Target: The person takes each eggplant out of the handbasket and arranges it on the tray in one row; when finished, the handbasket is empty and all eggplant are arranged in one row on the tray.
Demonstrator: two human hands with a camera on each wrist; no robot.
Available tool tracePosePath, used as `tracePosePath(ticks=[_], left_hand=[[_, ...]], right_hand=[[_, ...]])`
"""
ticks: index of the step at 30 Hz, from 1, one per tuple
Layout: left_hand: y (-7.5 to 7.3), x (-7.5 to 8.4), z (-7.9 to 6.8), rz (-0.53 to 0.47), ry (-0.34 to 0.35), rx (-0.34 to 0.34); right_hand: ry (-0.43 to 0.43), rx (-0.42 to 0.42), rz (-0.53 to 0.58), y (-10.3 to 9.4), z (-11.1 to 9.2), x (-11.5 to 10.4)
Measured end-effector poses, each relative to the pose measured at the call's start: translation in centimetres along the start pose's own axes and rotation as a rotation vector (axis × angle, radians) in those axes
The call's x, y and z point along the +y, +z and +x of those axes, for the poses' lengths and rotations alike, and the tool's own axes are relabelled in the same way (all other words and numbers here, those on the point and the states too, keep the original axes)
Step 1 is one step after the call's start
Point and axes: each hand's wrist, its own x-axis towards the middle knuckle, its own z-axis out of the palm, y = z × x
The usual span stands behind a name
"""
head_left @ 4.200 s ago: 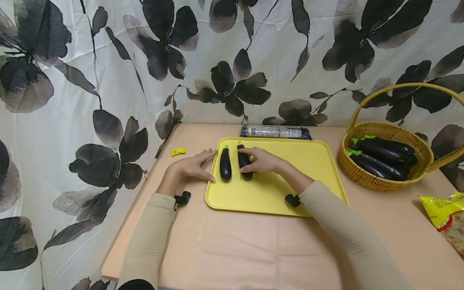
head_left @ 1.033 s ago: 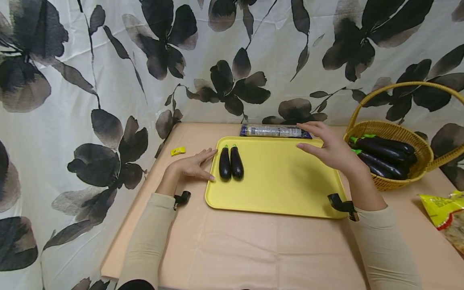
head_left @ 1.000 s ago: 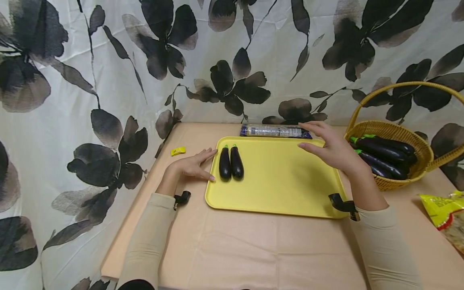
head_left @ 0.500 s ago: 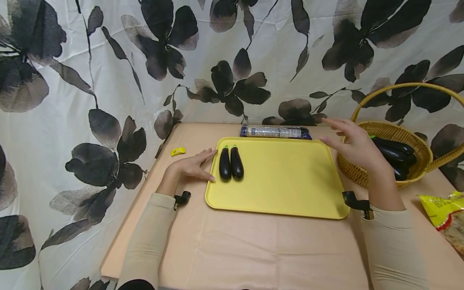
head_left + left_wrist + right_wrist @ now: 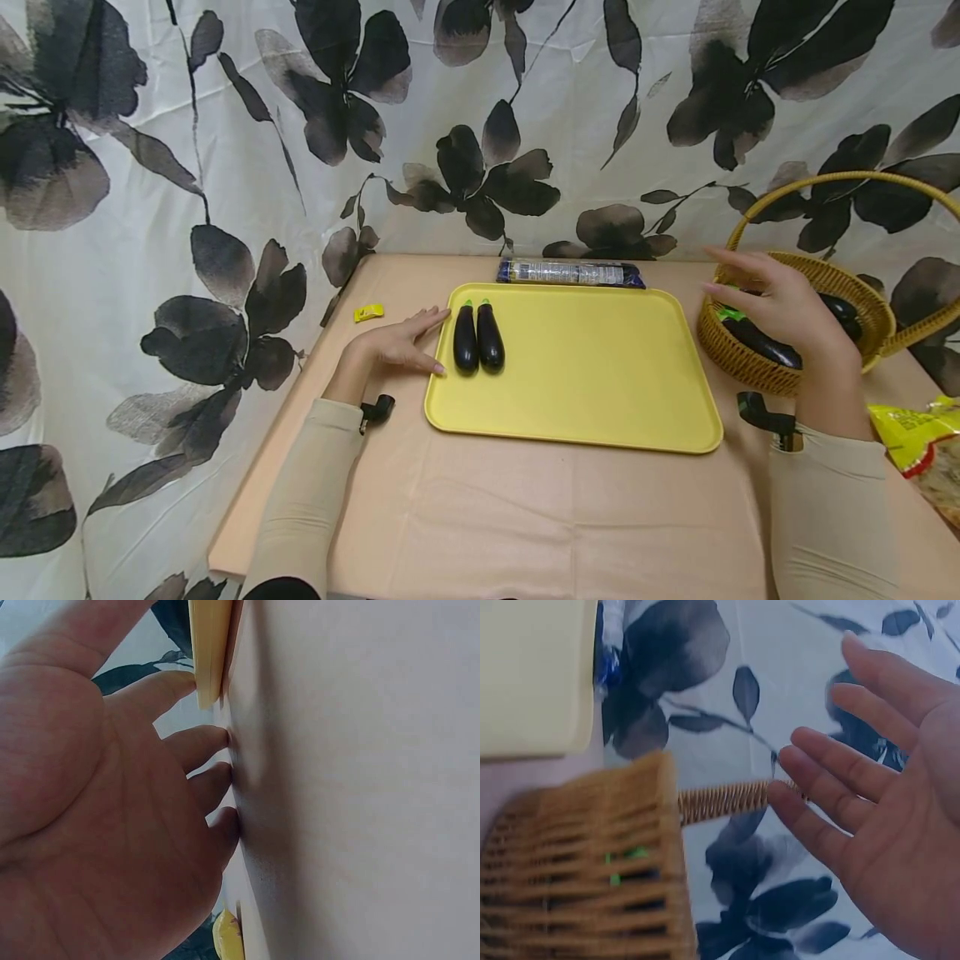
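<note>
Two dark purple eggplants, a left one [image 5: 466, 340] and a right one [image 5: 491, 337], lie side by side at the left end of a yellow tray [image 5: 600, 367]. My left hand [image 5: 401, 342] touches the tray's left edge with thumb and index finger; in the left wrist view its other fingertips meet the tabletop. Over the wicker basket [image 5: 738, 367] hangs my right hand [image 5: 787, 304], fingers spread and holding nothing. Beneath it an eggplant with a green stem [image 5: 757, 337] shows inside the basket; the hand partly hides the others. The right wrist view shows that hand [image 5: 870, 787] above the basket's rim [image 5: 667, 825].
A tall handle [image 5: 840, 177] arches over the basket. Behind the tray lies a long clear-and-blue package [image 5: 570, 272]. A small yellow packet [image 5: 368, 312] is at the left, and a yellow bag [image 5: 918, 442] at the right edge. A floral curtain [image 5: 450, 100] hangs behind the table.
My right hand has let go of the right eggplant, which now lies closer to the left one, and has moved rightward across the tray to above the basket. My left hand has stayed put.
</note>
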Motion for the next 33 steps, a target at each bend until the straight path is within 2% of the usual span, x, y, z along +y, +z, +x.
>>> tracePosePath(ticks=[3, 15, 23, 33], left_hand=[[0.0, 0.0, -0.1, 0.008, 0.003, -0.002], [-0.1, 0.0, -0.1, -0.015, 0.009, -0.003], [0.0, 0.0, -0.1, -0.019, 0.011, -0.005], [-0.1, -0.2, -0.1, -0.019, 0.018, 0.002]], right_hand=[[0.033, -0.013, -0.035, -0.3, -0.3, 1.2], [0.109, -0.164, -0.075, -1.7, -1.5, 5.6], [0.124, -0.259, -0.129, -1.7, -2.1, 6.9], [0.153, -0.311, -0.054, -1.1, -2.3, 7.9]])
